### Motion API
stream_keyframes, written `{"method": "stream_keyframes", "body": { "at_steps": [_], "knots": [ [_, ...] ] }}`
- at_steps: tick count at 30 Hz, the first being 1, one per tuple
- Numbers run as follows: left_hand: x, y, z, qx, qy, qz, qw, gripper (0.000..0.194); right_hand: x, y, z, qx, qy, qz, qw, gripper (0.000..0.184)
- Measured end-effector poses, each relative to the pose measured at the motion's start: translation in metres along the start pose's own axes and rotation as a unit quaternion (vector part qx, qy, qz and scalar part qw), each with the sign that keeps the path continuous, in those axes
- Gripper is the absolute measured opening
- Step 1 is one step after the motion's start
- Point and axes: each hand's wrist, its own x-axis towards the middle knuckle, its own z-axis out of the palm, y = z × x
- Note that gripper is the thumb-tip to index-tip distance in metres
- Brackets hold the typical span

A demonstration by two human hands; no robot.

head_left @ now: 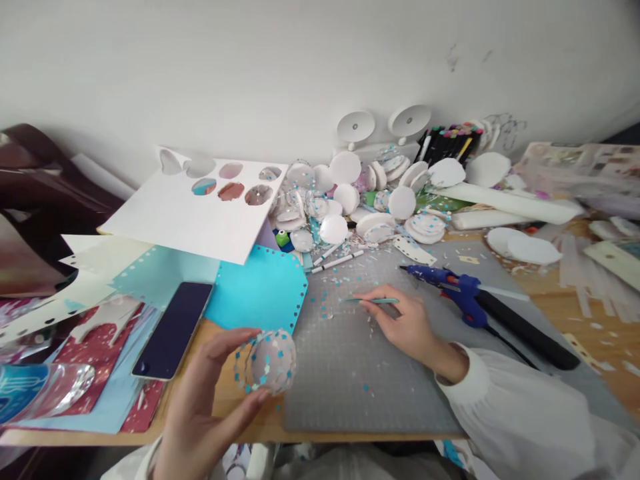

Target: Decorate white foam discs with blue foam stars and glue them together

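Observation:
My left hand point(213, 393) pinches a round white paper piece point(273, 363) by its edges, thumb below and fingers above. Small blue star-like cutouts dot this piece, and a ring of them stands out at its left side. Above the grey cutting mat point(340, 380), my right hand point(400, 323) grips thin teal tweezers point(380, 301) with their tip pointing left. Loose blue cutouts point(324, 308) lie scattered on the mat around that tip. Whether the tweezers hold a cutout is too small to tell.
A blue glue gun point(450, 280) rests right of my right hand. Blue punched paper point(255, 287), a phone point(173, 330) and a white sheet with holes point(195, 223) lie to the left. White paper discs point(345, 167) pile up behind the mat, near a box of markers point(450, 143).

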Motion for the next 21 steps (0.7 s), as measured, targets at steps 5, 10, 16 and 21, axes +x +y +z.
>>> {"method": "stream_keyframes", "body": {
  "at_steps": [5, 10, 16, 21],
  "knots": [
    [0.009, 0.005, 0.013, 0.020, -0.054, 0.031, 0.998, 0.047, 0.002, 0.004, -0.001, 0.003, 0.003, 0.008, 1.000, 0.009],
    [0.017, 0.011, 0.025, 0.011, -0.078, 0.054, 0.995, 0.045, 0.002, 0.007, 0.004, 0.011, -0.009, 0.005, 1.000, 0.008],
    [0.015, 0.012, 0.032, 0.007, -0.092, 0.051, 0.994, 0.046, 0.000, 0.006, 0.004, 0.012, 0.007, -0.017, 1.000, 0.008],
    [0.013, 0.012, 0.033, 0.008, -0.102, 0.046, 0.994, 0.046, 0.000, 0.007, 0.004, 0.019, 0.010, -0.039, 0.999, 0.009]
  ]
}}
